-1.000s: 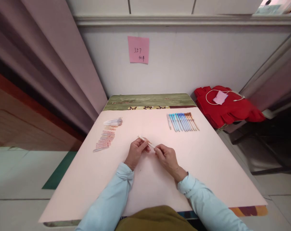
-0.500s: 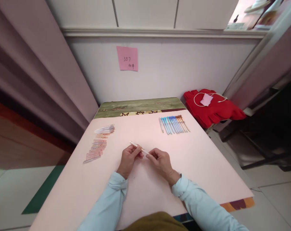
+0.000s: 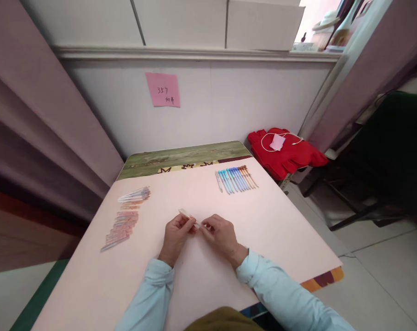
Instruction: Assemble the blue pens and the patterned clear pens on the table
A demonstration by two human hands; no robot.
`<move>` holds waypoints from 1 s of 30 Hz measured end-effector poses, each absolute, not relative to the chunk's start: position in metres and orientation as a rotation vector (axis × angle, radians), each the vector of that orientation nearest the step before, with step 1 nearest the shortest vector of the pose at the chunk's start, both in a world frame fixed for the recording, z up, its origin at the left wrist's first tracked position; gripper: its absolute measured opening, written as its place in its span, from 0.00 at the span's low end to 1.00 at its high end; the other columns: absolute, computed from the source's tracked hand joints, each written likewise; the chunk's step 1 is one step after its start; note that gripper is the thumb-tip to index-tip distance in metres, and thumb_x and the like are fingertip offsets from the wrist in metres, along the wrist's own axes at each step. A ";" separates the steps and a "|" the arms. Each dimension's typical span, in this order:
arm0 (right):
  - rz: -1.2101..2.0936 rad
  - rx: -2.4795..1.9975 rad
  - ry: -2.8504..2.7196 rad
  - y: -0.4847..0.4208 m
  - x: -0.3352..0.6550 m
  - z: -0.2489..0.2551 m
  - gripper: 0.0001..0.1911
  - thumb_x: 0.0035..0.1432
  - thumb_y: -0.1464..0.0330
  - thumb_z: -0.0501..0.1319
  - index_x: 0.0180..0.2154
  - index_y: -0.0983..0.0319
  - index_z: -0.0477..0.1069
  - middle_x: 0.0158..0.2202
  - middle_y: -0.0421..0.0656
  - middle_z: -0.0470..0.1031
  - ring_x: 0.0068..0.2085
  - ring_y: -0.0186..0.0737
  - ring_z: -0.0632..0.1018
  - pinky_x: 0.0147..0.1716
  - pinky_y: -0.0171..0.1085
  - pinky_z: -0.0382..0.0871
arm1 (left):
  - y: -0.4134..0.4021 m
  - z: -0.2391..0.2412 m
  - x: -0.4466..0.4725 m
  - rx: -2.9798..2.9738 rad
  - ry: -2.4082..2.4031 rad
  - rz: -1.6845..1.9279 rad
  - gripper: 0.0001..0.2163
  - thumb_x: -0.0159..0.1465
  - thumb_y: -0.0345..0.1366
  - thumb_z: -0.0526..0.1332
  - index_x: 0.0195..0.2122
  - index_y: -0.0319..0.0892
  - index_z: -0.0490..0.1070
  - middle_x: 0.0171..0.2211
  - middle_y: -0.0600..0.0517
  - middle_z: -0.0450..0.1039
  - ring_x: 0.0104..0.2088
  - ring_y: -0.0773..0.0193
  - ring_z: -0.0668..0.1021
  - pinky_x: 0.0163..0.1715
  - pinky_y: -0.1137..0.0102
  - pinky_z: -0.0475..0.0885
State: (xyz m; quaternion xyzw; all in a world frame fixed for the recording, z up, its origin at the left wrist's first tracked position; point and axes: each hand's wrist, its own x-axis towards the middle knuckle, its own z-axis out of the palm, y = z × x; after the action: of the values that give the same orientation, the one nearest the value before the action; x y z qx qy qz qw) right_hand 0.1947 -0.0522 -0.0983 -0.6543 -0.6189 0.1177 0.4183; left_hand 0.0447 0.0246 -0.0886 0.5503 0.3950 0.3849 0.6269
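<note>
Between my two hands, above the middle of the white-covered table (image 3: 208,276), is a slim whitish pen (image 3: 184,213). My left hand (image 3: 174,235) pinches it along its length, and one end sticks out past the fingers to the upper left. My right hand (image 3: 222,234) has its thumb and fingers closed on the lower right end, partly hiding it. A neat row of pens (image 3: 234,180) in light blue, darker blue and brown lies beyond my right hand. To the left lie a group of pale grey-white slim pieces (image 3: 134,195) and a stack of pinkish slim pieces (image 3: 122,227).
A green wood-patterned strip (image 3: 184,154) shows at the table's far edge, against the wall. Pink paper (image 3: 162,90) hangs on that wall. Red cloth (image 3: 287,158) with a white cable lies past the far right corner. Curtains (image 3: 56,92) hang at left.
The whole view has swung to the right, so the table sits further left. Both hands stay on the pen, with its angle slightly changed and my right fingers shifted along it.
</note>
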 end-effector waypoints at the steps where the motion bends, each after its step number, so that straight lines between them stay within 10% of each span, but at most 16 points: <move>1: 0.304 -1.643 -1.551 -0.052 0.194 -0.099 0.04 0.58 0.68 0.63 0.34 0.59 0.77 0.31 0.40 0.77 0.31 0.33 0.76 0.32 0.30 0.66 | 0.025 -0.089 0.045 1.266 0.908 0.883 0.10 0.56 0.41 0.68 0.29 0.39 0.71 0.22 0.54 0.74 0.24 0.66 0.75 0.29 0.72 0.70; 17: 0.150 -1.885 -0.982 -0.053 0.295 -0.051 0.14 0.56 0.57 0.62 0.32 0.61 0.78 0.26 0.40 0.78 0.27 0.36 0.76 0.30 0.33 0.66 | 0.027 -0.090 0.049 1.302 0.939 0.872 0.11 0.58 0.42 0.65 0.30 0.39 0.72 0.27 0.51 0.75 0.25 0.66 0.74 0.27 0.71 0.70; 30: 0.073 -2.434 -1.412 0.068 0.264 -0.072 0.11 0.61 0.68 0.57 0.42 0.65 0.74 0.43 0.52 0.77 0.41 0.44 0.79 0.39 0.36 0.66 | 0.027 -0.095 0.044 1.299 0.910 0.844 0.10 0.60 0.42 0.64 0.30 0.40 0.71 0.27 0.52 0.75 0.25 0.67 0.74 0.26 0.72 0.69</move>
State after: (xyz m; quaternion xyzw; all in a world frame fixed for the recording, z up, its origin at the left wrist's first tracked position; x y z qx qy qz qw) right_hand 0.2642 0.0685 -0.0724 -0.8531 -0.4950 0.0256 0.1627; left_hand 0.0439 0.0273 -0.0947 0.5656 0.3963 0.3676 0.6229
